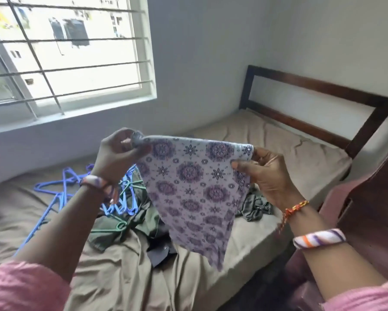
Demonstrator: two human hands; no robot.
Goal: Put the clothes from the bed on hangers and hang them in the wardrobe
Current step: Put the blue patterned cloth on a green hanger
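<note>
A white garment with a purple flower print [193, 189] hangs stretched between both hands above the bed [289, 158]. My left hand [119, 153] pinches its upper left corner; my right hand [264, 173] grips its upper right edge. The cloth tapers down to a point near the bed's front edge. On the mattress behind it lie several blue hangers [60, 189] and a green hanger [119, 225], tangled together. Dark green clothes [130, 223] and a dark blue piece [161, 250] lie in a heap under the held garment, with another green piece [255, 207] to the right.
A barred window [65, 52] fills the wall to the left of the bed. The dark wooden headboard [318, 102] stands at the far end. Dark wooden furniture [372, 198] stands close on the right, beside the bed's edge.
</note>
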